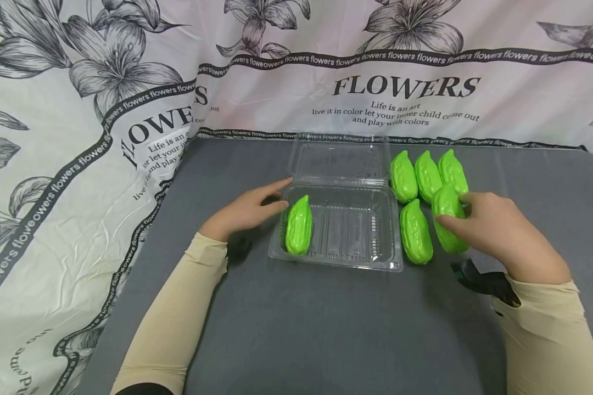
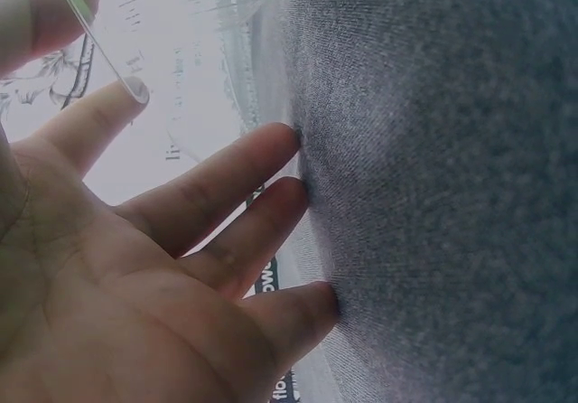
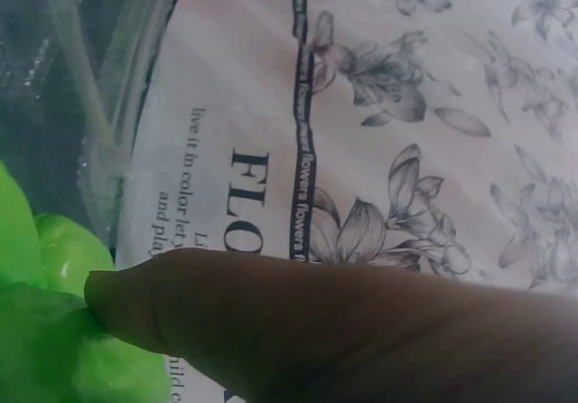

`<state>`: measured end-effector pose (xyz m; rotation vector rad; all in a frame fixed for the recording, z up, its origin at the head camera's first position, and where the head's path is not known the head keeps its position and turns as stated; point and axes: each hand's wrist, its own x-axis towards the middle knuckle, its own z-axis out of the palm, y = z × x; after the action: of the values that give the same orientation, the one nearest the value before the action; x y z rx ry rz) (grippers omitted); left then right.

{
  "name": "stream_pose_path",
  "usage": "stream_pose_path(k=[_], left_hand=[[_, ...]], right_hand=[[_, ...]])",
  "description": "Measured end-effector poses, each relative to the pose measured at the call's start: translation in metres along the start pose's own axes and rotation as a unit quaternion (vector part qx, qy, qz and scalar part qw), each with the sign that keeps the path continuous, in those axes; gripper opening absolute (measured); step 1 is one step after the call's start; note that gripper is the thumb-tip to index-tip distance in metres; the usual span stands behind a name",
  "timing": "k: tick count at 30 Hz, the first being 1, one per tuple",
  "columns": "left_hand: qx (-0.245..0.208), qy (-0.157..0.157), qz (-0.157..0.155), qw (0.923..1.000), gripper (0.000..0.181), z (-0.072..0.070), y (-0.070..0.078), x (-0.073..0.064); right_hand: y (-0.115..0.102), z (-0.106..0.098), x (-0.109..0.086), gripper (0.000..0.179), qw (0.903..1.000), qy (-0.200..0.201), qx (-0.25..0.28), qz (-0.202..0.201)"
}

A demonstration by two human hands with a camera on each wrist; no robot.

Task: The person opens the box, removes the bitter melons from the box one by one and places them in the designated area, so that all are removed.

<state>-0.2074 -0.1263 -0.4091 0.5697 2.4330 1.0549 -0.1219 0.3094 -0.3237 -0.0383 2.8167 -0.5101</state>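
Observation:
A clear plastic clamshell box (image 1: 336, 263) lies with its lid (image 1: 341, 159) folded back. Inside it, toward the left, rests one bright green toy bitter melon (image 1: 298, 226). My left hand (image 1: 244, 211) is at the box's left edge, fingers spread and fairly straight; in the left wrist view the clear rim passes by the thumb and forefinger (image 2: 99, 123). To the right of the box, my right hand (image 1: 499, 230) holds another green toy bitter melon (image 1: 447, 219) between thumb and fingers. The right wrist view shows one finger (image 3: 226, 313) against green surfaces; the rest of that hand is hidden.
Several more green toy bitter melons (image 1: 427, 175) stand grouped right of the box, one (image 1: 416, 233) close against its right side. A grey cloth (image 1: 336, 334) covers the table. Flower-printed fabric (image 1: 400, 99) hangs behind and on the left.

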Motion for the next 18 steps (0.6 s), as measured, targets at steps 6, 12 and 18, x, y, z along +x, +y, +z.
stream_pose_path(k=[6,12,18], left_hand=[[0.007,0.005,0.006,0.9999,0.064,0.0,-0.001,0.003],[0.005,0.003,0.006,1.0,0.064,0.001,0.001,0.005],[-0.002,0.001,0.004,1.0,0.064,0.002,0.002,0.007]], right_hand=[[0.009,0.006,0.01,0.074,0.9995,-0.025,-0.019,0.0],[0.015,0.012,0.017,0.084,0.9983,-0.049,-0.03,0.01],[0.019,0.013,0.018,0.081,0.9979,-0.055,-0.033,0.011]])
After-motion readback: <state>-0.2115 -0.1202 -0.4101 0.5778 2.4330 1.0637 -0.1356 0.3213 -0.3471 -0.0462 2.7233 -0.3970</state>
